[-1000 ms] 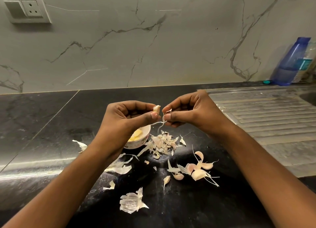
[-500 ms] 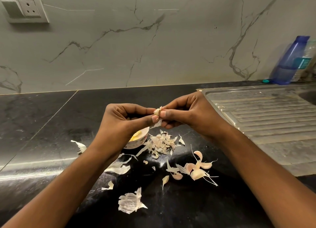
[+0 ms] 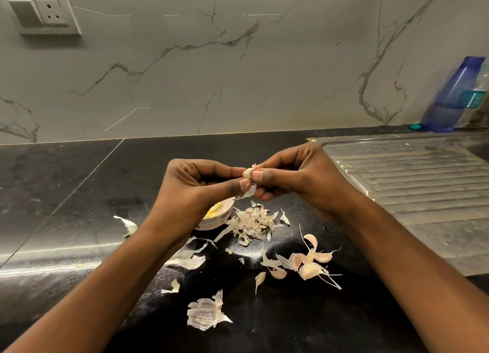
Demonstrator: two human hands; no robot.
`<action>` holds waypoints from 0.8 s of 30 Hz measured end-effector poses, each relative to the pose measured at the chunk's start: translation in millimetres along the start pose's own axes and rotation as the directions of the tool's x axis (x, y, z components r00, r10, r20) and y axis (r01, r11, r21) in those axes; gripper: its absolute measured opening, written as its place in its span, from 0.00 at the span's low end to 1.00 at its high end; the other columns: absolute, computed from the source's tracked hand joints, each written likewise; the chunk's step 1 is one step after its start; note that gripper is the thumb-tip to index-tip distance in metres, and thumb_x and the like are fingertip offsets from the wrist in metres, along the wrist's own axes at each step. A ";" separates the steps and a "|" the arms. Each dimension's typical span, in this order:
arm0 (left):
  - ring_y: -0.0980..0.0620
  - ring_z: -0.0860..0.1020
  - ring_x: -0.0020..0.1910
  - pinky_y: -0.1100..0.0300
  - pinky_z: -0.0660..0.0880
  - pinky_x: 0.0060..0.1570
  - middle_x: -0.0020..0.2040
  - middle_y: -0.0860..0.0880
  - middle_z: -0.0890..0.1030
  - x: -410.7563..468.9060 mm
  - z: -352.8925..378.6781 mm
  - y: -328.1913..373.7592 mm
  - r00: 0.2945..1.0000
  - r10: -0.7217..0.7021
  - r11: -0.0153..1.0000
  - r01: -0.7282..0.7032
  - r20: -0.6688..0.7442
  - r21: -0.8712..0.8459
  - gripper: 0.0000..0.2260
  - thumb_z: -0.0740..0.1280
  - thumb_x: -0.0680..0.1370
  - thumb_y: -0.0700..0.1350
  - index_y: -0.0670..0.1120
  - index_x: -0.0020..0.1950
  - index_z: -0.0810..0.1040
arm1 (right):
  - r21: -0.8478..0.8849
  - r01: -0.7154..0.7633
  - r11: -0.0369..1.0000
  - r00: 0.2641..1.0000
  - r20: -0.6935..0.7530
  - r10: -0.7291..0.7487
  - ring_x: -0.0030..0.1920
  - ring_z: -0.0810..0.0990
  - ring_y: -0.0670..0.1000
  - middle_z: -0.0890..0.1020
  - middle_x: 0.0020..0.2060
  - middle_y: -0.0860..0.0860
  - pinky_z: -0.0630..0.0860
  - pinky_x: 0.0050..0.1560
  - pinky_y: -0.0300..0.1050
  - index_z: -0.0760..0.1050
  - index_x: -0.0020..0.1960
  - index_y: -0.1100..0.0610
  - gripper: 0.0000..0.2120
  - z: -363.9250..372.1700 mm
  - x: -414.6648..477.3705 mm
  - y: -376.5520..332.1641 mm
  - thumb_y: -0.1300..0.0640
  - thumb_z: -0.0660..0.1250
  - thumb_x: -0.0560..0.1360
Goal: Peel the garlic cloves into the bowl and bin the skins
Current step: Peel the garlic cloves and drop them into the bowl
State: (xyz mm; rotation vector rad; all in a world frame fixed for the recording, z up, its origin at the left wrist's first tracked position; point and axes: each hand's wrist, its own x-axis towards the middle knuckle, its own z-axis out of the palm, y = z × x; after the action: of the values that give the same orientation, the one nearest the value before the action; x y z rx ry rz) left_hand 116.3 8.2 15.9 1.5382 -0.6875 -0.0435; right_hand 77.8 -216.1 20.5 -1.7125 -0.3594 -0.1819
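Held: one garlic clove (image 3: 248, 172), pinched between the curled fingertips of my left hand (image 3: 195, 194) and my right hand (image 3: 296, 183), above and just right of the bowl (image 3: 215, 222), with a flap of skin (image 3: 250, 192) hanging beneath it. The bowl sits on the black counter (image 3: 79, 194), partly under my left hand, with peeled cloves (image 3: 213, 210) inside. Right of the bowl I have a heap of loose skins (image 3: 255, 224); farther right and nearer me lie the unpeeled cloves (image 3: 309, 262).
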 end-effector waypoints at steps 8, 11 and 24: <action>0.47 0.88 0.46 0.63 0.82 0.46 0.46 0.45 0.89 -0.8 1.7 -0.3 1.000 0.000 1.000 0.000 -0.003 0.016 0.12 0.77 0.69 0.40 0.40 0.50 0.87 | -0.058 0.037 0.998 0.995 -0.089 -0.042 0.38 0.88 0.57 0.88 0.41 0.61 0.87 0.41 0.47 0.85 0.51 0.66 0.04 6.3 0.2 4.6 0.67 0.75 0.77; 0.46 0.88 0.47 0.62 0.82 0.47 0.46 0.44 0.89 -0.3 3.1 -1.5 1.000 -0.023 0.999 0.023 -0.011 -0.024 0.12 0.78 0.69 0.39 0.38 0.51 0.87 | -0.073 0.059 0.996 0.992 -0.106 -0.067 0.38 0.88 0.58 0.88 0.41 0.60 0.87 0.41 0.48 0.86 0.50 0.65 0.03 7.1 0.1 5.1 0.66 0.75 0.77; 0.43 0.88 0.52 0.60 0.84 0.50 0.54 0.38 0.87 1.3 6.4 -0.4 0.986 -0.165 0.941 0.167 0.032 -0.293 0.17 0.72 0.73 0.35 0.36 0.61 0.82 | -0.109 0.059 0.992 0.986 -0.152 -0.076 0.36 0.88 0.54 0.88 0.40 0.58 0.85 0.38 0.42 0.85 0.52 0.64 0.04 7.0 1.7 7.4 0.66 0.72 0.79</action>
State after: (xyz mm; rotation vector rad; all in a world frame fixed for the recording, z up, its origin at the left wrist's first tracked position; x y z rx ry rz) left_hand 114.8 1.9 15.4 1.3043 -0.5281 -0.2681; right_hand 81.3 -210.1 12.9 -1.7767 -0.2965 -0.3878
